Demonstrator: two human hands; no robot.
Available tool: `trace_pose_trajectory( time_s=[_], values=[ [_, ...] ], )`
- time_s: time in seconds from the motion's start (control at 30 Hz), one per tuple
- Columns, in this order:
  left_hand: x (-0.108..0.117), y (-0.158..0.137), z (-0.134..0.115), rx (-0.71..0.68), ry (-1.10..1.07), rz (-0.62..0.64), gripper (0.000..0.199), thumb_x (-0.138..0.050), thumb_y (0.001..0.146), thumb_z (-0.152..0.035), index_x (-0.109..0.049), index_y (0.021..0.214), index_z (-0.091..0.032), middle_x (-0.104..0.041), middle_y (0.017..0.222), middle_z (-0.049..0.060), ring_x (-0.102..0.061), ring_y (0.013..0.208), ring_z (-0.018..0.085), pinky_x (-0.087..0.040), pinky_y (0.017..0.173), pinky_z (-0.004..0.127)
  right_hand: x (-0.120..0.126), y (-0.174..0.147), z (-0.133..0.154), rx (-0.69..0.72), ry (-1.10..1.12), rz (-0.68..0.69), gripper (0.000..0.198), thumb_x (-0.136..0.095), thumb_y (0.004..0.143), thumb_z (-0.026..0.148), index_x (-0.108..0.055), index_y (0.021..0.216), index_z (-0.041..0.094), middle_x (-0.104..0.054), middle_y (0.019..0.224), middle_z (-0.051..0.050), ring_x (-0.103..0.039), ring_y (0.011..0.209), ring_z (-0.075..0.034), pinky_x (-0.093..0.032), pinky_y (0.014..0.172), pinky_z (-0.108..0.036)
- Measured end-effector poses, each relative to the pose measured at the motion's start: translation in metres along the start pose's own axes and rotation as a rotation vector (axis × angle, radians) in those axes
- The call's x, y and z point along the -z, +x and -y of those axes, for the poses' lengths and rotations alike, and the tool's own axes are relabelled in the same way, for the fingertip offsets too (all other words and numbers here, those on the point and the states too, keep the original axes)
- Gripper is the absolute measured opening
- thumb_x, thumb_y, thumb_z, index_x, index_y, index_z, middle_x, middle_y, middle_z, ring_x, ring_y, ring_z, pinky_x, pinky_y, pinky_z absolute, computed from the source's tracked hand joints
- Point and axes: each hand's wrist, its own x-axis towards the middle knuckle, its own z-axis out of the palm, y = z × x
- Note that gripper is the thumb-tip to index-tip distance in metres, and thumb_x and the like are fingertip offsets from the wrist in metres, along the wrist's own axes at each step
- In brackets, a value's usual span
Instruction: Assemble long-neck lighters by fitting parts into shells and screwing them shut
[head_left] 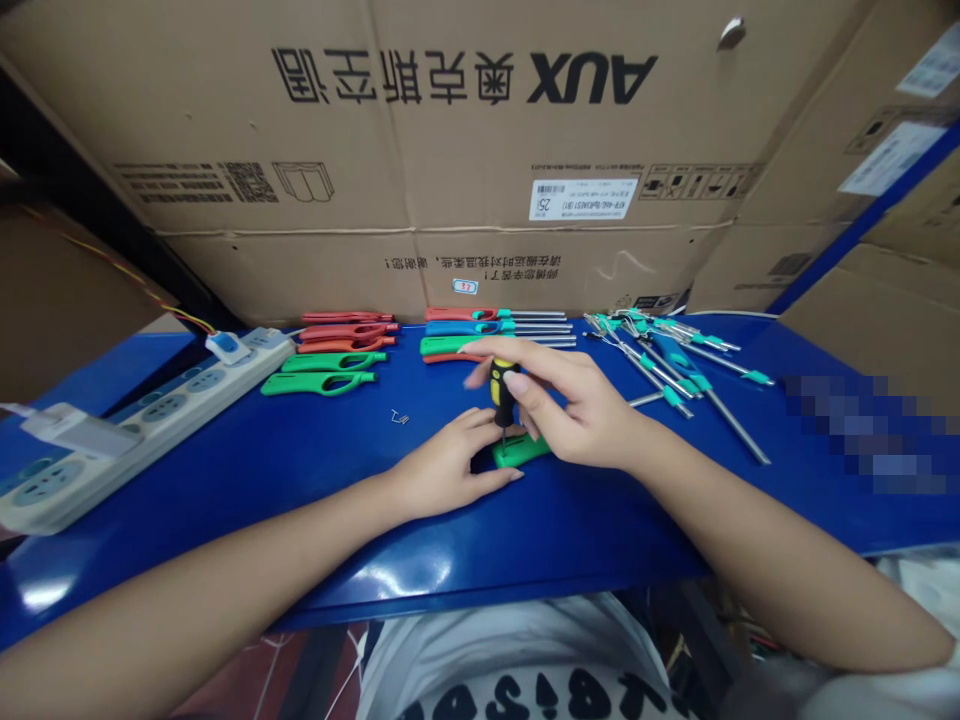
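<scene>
My right hand (581, 405) is closed around a small black-and-yellow screwdriver (503, 392), which stands nearly upright. Its tip meets the end of a green gas lighter (531, 450) lying on the table. Thumb and fingers of my left hand (450, 465) grip that same green end from the left. Part of the lighter is hidden beneath my right hand. A few small screws (400, 417) lie to the left of my left hand. Just behind my hands is a row of lighters with metal tubes (540, 328), in red, blue and green.
Red handle shells (349, 331) and green handle shells (319, 382) lie at the left, beside a white power strip (161, 420) with plugs in it. Metal lighter tubes (720, 400) with teal parts are piled at the right. A cardboard wall (465, 150) closes off the back of the blue table (300, 560).
</scene>
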Motion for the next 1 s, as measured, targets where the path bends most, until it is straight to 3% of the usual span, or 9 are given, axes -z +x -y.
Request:
trace_pose_trajectory(
  time_s=[0.1, 0.27, 0.4, 0.47, 0.57, 0.7, 0.8, 0.9, 1.0],
  values=[
    [-0.0009, -0.0007, 0.0012, -0.010, -0.017, -0.007, 0.037, -0.071, 0.090, -0.034, -0.066, 0.123, -0.018, -0.062, 0.131, 0.013, -0.057, 0.125, 0.030, -0.047, 0.109, 0.048, -0.0005, 0.0012, -0.0007, 0.003, -0.047, -0.017, 0.030, -0.049, 0.101, 0.024, -0.062, 0.128, 0.021, -0.073, 0.116, -0.007, -0.071, 0.100, -0.016, -0.057, 0.086, -0.028],
    [-0.0019, -0.0011, 0.0016, 0.014, -0.006, -0.004, 0.030, -0.072, 0.089, -0.034, -0.067, 0.115, -0.019, -0.067, 0.118, 0.010, -0.061, 0.115, 0.030, -0.051, 0.102, 0.048, 0.0002, -0.0019, -0.0054, 0.133, -0.315, -0.128, 0.031, -0.065, 0.093, 0.042, -0.069, 0.114, 0.019, -0.077, 0.094, -0.006, -0.073, 0.086, -0.018, -0.057, 0.075, -0.026],
    [0.0005, 0.0001, -0.0014, 0.000, -0.007, 0.006, 0.034, -0.070, 0.091, -0.036, -0.066, 0.121, -0.020, -0.065, 0.116, 0.010, -0.061, 0.112, 0.027, -0.051, 0.102, 0.044, 0.0007, -0.0016, -0.0018, 0.030, -0.131, -0.107, 0.036, -0.041, 0.104, 0.028, -0.062, 0.131, 0.019, -0.076, 0.108, -0.008, -0.072, 0.097, -0.017, -0.058, 0.086, -0.031],
    [0.0015, 0.0006, -0.0024, 0.010, -0.001, 0.017, 0.037, -0.070, 0.091, -0.036, -0.065, 0.125, -0.019, -0.064, 0.115, 0.010, -0.061, 0.112, 0.026, -0.051, 0.103, 0.043, 0.0003, -0.0001, -0.0001, -0.050, 0.004, -0.084, 0.037, -0.038, 0.104, 0.024, -0.061, 0.133, 0.019, -0.076, 0.108, -0.007, -0.073, 0.092, -0.015, -0.059, 0.084, -0.029],
    [0.0012, 0.0006, -0.0021, 0.003, -0.012, 0.013, 0.036, -0.071, 0.090, -0.034, -0.065, 0.123, -0.020, -0.063, 0.121, 0.011, -0.059, 0.117, 0.027, -0.048, 0.107, 0.045, -0.0015, 0.0012, -0.0016, -0.046, -0.001, -0.126, 0.026, -0.054, 0.099, 0.026, -0.069, 0.119, 0.018, -0.077, 0.103, -0.007, -0.072, 0.078, -0.013, -0.059, 0.074, -0.025],
    [0.0001, 0.0002, -0.0011, -0.012, -0.041, 0.004, 0.031, -0.071, 0.090, -0.033, -0.066, 0.117, -0.018, -0.065, 0.122, 0.010, -0.060, 0.117, 0.027, -0.049, 0.105, 0.045, -0.0036, -0.0008, -0.0059, 0.081, -0.221, -0.249, 0.016, -0.070, 0.090, 0.031, -0.072, 0.098, 0.018, -0.078, 0.091, -0.005, -0.073, 0.079, -0.016, -0.059, 0.076, -0.026],
    [0.0003, 0.0004, -0.0016, -0.003, -0.038, 0.008, 0.032, -0.071, 0.090, -0.033, -0.067, 0.118, -0.018, -0.064, 0.123, 0.012, -0.059, 0.119, 0.028, -0.049, 0.106, 0.045, -0.0029, -0.0026, -0.0046, 0.119, -0.217, -0.173, 0.023, -0.056, 0.097, 0.026, -0.069, 0.114, 0.018, -0.078, 0.104, -0.007, -0.074, 0.089, -0.016, -0.059, 0.081, -0.026],
    [0.0009, 0.0006, -0.0022, 0.000, -0.027, 0.012, 0.034, -0.071, 0.090, -0.033, -0.067, 0.121, -0.017, -0.063, 0.126, 0.013, -0.058, 0.121, 0.029, -0.048, 0.108, 0.045, -0.0010, -0.0027, -0.0007, 0.080, -0.038, -0.067, 0.041, -0.039, 0.101, 0.018, -0.056, 0.138, 0.016, -0.072, 0.123, -0.010, -0.071, 0.104, -0.016, -0.057, 0.091, -0.030],
    [0.0010, 0.0005, -0.0018, -0.004, -0.015, 0.012, 0.035, -0.071, 0.090, -0.033, -0.067, 0.122, -0.017, -0.062, 0.128, 0.013, -0.057, 0.123, 0.030, -0.047, 0.109, 0.047, 0.0005, -0.0015, 0.0012, -0.019, 0.101, -0.010, 0.043, -0.041, 0.102, 0.019, -0.052, 0.143, 0.017, -0.072, 0.120, -0.009, -0.070, 0.105, -0.015, -0.056, 0.094, -0.031]
  ],
)
